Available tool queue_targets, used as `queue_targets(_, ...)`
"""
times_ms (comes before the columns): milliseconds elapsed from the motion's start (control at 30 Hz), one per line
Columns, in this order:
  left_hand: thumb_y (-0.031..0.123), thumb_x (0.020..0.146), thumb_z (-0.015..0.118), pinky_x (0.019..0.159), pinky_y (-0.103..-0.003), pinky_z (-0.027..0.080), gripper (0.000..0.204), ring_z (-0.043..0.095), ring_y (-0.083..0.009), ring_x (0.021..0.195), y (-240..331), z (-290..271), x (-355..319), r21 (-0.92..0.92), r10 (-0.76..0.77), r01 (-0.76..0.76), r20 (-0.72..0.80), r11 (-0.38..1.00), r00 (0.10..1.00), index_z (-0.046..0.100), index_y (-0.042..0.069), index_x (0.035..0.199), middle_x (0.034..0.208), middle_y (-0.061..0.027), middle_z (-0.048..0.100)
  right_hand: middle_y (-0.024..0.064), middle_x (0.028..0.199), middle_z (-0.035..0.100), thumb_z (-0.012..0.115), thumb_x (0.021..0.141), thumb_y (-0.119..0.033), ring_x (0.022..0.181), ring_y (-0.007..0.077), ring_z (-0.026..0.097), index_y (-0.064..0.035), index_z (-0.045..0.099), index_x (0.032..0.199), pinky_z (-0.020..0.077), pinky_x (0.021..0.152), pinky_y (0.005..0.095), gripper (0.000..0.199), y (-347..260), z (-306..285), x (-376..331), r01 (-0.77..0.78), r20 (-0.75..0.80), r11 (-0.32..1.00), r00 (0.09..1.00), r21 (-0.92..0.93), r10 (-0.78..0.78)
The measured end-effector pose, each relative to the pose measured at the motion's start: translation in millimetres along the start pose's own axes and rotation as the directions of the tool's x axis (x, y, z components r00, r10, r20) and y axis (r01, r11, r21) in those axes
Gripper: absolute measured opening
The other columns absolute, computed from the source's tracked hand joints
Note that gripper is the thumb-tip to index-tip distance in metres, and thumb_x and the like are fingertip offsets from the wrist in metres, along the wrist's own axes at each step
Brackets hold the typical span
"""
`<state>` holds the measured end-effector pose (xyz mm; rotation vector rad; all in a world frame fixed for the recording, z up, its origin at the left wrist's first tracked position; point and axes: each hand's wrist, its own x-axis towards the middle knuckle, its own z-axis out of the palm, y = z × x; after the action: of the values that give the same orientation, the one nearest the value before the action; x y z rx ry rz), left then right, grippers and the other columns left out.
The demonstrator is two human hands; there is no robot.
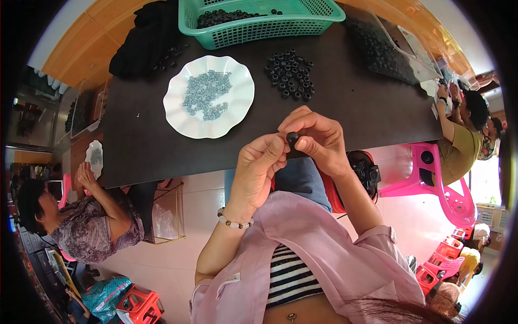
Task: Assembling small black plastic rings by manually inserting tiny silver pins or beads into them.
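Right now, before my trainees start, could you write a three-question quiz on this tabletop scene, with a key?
1. True or false: the white plate stands to the left of the loose pile of black pieces.
2. What is held at the fingertips of the left hand and right hand? a) a clear piece; b) a basket; c) a single black piece.
3. Fill the gap: the beaded bracelet is on the person's ____ wrist.

Key: 1. True. 2. c. 3. left.
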<state>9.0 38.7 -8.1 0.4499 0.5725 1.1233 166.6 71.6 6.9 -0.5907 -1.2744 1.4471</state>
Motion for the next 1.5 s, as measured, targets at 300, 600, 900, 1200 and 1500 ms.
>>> queue_targets(300,0.025,0.091,0.064,0.068,-0.018,0.045,0.021,0.052,-0.0042,0.072,-0.2,-4.5,-2.4,-0.028,-0.032,0.033,0.026,0.999,0.999,0.069,0.005,0.097,0.085,0.0012,0.064,0.0065,0.108,0.059,0.069,0.085,-0.010,0.087,0.0086,0.056,-0.0011,0.065,0.106,0.0488,0.081,0.0252,0.023,14.5,-1.5,-4.7,0.004,0.029,0.997,1.000,-0.071,-0.002)
queue_targets(600,0.027,0.091,0.064,0.064,-0.018,0.043,0.022,0.050,-0.0039,0.069,3.2,-3.9,-2.9,0.003,-0.030,0.030,-0.014,1.000,0.999,0.067,0.006,0.092,0.076,0.0041,0.058,0.0100,0.107,0.064,0.074,0.080,-0.019,0.094,0.0157,0.053,-0.0025,0.067,0.102,0.0438,0.081,0.0276,0.028,4.0,-5.2,-1.3,0.060,0.070,0.928,0.997,-0.368,-0.037)
queue_targets(900,0.031,0.091,0.064,0.064,-0.018,0.043,0.024,0.049,-0.0037,0.069,1.9,-7.9,-3.8,0.002,0.028,-0.028,0.005,1.000,1.000,0.065,0.007,0.090,0.078,0.0033,0.058,0.0073,0.096,0.068,0.076,0.076,-0.018,0.094,0.0185,0.051,-0.0033,0.069,0.092,0.0411,0.085,0.0319,0.023,-1.3,-8.3,3.7,0.181,0.161,0.860,0.980,-0.477,-0.117)
queue_targets(1200,0.027,0.091,0.063,0.067,-0.019,0.046,0.023,0.055,-0.0048,0.072,2.5,-11.3,-12.3,0.089,-0.028,0.029,-0.013,0.996,1.000,0.065,0.005,0.093,0.085,-0.0009,0.064,0.0070,0.098,0.068,0.072,0.081,-0.018,0.093,0.0190,0.052,-0.0040,0.071,0.095,0.0410,0.085,0.0324,0.020,-1.4,-7.8,1.7,0.185,0.183,0.888,0.976,-0.420,-0.117)
queue_targets(1500,0.022,0.090,0.065,0.068,-0.021,0.047,0.020,0.057,-0.0065,0.072,3.3,-10.0,-11.7,0.045,-0.026,0.026,-0.011,0.999,1.000,0.066,0.003,0.098,0.083,-0.0015,0.065,0.0048,0.101,0.068,0.070,0.082,-0.015,0.093,0.0190,0.051,-0.0072,0.072,0.099,0.0406,0.086,0.0322,0.018,-0.9,-10.1,1.1,0.183,0.205,0.872,0.974,-0.454,-0.098)
